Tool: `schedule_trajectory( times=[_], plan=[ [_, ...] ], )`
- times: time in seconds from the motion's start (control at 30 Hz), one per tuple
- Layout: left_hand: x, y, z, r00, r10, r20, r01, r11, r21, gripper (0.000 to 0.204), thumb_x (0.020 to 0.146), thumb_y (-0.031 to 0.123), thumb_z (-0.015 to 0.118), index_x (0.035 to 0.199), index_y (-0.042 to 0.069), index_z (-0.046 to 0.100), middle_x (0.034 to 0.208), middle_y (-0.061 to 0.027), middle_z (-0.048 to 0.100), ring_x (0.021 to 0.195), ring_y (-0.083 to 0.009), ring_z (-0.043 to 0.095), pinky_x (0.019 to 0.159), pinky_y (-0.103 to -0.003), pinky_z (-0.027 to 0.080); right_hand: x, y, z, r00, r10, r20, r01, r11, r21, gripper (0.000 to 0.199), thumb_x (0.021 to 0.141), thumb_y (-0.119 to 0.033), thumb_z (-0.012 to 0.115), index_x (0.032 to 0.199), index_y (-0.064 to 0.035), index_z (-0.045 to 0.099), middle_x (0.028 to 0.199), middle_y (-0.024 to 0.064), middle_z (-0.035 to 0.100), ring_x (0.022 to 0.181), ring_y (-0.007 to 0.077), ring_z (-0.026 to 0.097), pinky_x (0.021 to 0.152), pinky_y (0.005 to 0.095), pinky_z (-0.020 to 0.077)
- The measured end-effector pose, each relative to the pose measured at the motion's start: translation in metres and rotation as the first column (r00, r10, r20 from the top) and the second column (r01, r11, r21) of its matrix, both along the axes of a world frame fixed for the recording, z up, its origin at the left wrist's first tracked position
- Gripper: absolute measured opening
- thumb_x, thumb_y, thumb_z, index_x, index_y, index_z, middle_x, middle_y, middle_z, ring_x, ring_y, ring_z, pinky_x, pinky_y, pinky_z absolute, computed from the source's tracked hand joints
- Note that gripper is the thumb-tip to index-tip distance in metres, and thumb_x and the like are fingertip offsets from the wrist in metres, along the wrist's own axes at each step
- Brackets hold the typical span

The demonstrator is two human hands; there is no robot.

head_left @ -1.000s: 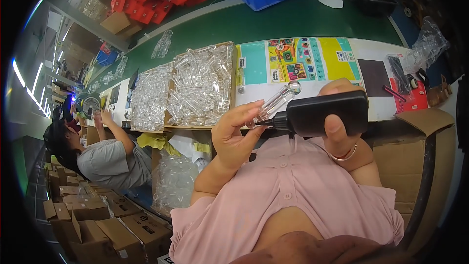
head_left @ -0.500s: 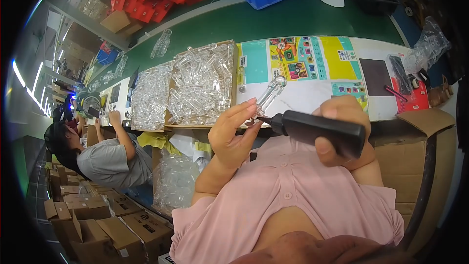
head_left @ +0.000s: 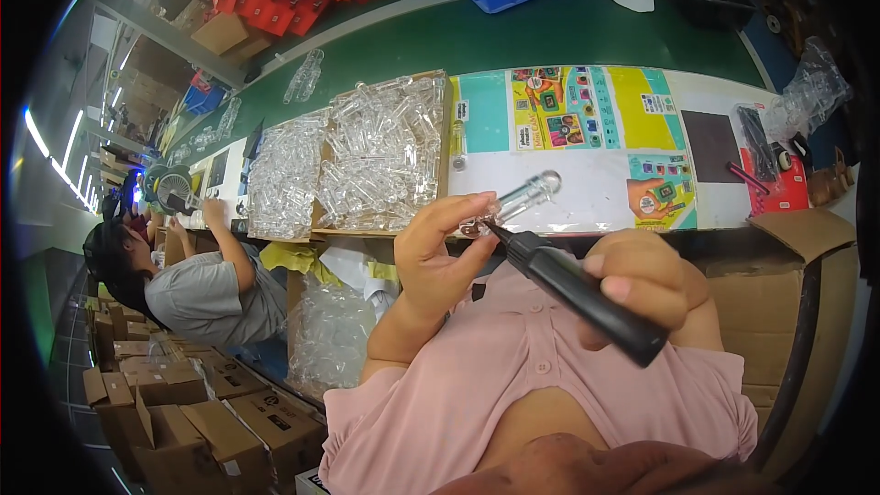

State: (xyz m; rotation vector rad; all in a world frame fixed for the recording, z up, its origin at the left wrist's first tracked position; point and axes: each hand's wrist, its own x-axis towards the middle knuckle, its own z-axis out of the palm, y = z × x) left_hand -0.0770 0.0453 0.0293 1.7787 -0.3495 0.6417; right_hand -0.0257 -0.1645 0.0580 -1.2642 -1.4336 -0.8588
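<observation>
My left hand point(head_left: 438, 257) pinches a clear glass tube piece point(head_left: 518, 202) and holds it up in front of my chest. My right hand point(head_left: 642, 284) grips a black pen-shaped hand tool point(head_left: 577, 289). The tool's thin tip touches the near end of the glass piece. Both hands hover just in front of the table's near edge, over my pink shirt.
A cardboard tray point(head_left: 390, 160) heaped with clear glass pieces lies on the white table, and a second heap point(head_left: 284, 179) lies to its left. Colourful sheets point(head_left: 587, 115) lie beyond my hands. To my left a co-worker in grey point(head_left: 206, 289) sits. Cardboard boxes point(head_left: 183, 412) stand on the floor.
My right hand has turned the black tool so its tip now points at the glass piece. The left hand has held the glass nearly still.
</observation>
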Motion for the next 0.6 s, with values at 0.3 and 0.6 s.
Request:
schedule_trajectory(
  times=[0.3,0.6],
  plan=[
    [-0.004,-0.005,0.006,0.946,-0.304,-0.11,0.221,0.856,-0.467,0.037,0.07,-0.013,0.064,0.101,-0.004,0.046,0.105,-0.0235,0.057,0.096,-0.023,0.06,0.083,-0.031,0.05,0.011,-0.011,0.007,0.938,0.012,-0.347,-0.034,0.998,-0.058,0.045,0.073,-0.02,0.069,0.104,0.0003,0.044,0.084,0.0118,0.053,0.075,0.021,0.056,0.065,0.029,0.0464],
    [-0.004,-0.001,0.001,0.925,-0.373,-0.079,0.289,0.821,-0.492,0.036,0.072,-0.011,0.064,0.102,-0.002,0.046,0.107,-0.024,0.056,0.096,-0.0241,0.06,0.082,-0.032,0.05,0.011,-0.005,-0.001,0.915,0.057,-0.399,-0.063,0.998,-0.003,0.043,0.075,-0.018,0.066,0.106,0.0016,0.044,0.085,0.0139,0.054,0.076,0.0221,0.056,0.065,0.0301,0.0469]
  ],
)
